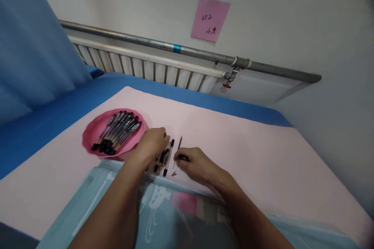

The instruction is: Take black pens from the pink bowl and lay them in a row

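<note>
Smooth pink mat [248, 151], wavy-rimmed dish [87, 135], slim pen parts [168, 158]

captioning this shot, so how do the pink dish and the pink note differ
The pink dish is rounded with a wavy rim; the pink note is flat and four-sided. The dish holds a group of pens; the note bears dark handwriting. The dish rests on the pale pink mat; the note is up on the wall. Both are pink.

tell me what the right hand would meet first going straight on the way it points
Probably the clear black-ended tube, just past the right hand; the hand's height is unclear, so it might pass above.
</note>
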### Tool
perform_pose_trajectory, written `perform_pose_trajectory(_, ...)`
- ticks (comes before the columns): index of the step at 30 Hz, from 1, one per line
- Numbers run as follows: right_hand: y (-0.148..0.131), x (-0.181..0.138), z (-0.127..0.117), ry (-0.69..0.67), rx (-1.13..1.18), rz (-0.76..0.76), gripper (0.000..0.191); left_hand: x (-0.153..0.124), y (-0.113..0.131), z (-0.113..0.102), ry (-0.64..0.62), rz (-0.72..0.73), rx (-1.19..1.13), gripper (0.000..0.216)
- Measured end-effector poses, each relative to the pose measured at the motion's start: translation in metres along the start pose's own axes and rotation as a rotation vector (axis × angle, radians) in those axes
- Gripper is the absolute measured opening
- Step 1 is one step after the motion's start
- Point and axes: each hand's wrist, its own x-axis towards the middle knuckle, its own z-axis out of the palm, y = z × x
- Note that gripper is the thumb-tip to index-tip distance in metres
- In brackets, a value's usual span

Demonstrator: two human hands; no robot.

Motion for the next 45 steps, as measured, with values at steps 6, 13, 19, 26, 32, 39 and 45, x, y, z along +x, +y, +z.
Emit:
perform_pose_trajectory(6, 0.002, 0.003, -0.008, 0.274, -0.226, 0.176, 0.019, 0.0, 0.0, 0.002, -0.006, 0.002, -0.002, 0.032)
perform_pose_trajectory(13, -0.007, -0.002, -0.007, 0.159, -0.272, 0.129, 0.024, -0.001, -0.001, 0.002, -0.015, 0.016, -0.008, 0.03)
perform_pose_trajectory(19, -0.003, 0.002, -0.003, 0.142, -0.249, 0.11, 0.02, -0.002, -0.001, 0.0, -0.014, 0.022, -0.011, 0.03)
perform_pose_trajectory(26, -0.005, 0.003, 0.003, 0.145, -0.206, 0.06, 0.016, -0.002, -0.001, 0.001, -0.008, 0.023, -0.012, 0.032)
perform_pose_trajectory(32, -0.003, 0.003, 0.008, 0.156, -0.165, 0.051, 0.017, 0.0, -0.002, 0.001, -0.013, 0.017, -0.019, 0.032)
perform_pose_trajectory(39, -0.003, 0.004, 0.009, 0.188, -0.147, 0.025, 0.017, 0.0, -0.003, 0.0, 0.029, 0.015, -0.041, 0.03)
perform_pose_trajectory(45, 0.002, 0.007, 0.007, 0.231, -0.097, 0.013, 0.021, 0.0, -0.011, -0.009, 0.125, -0.007, -0.062, 0.033)
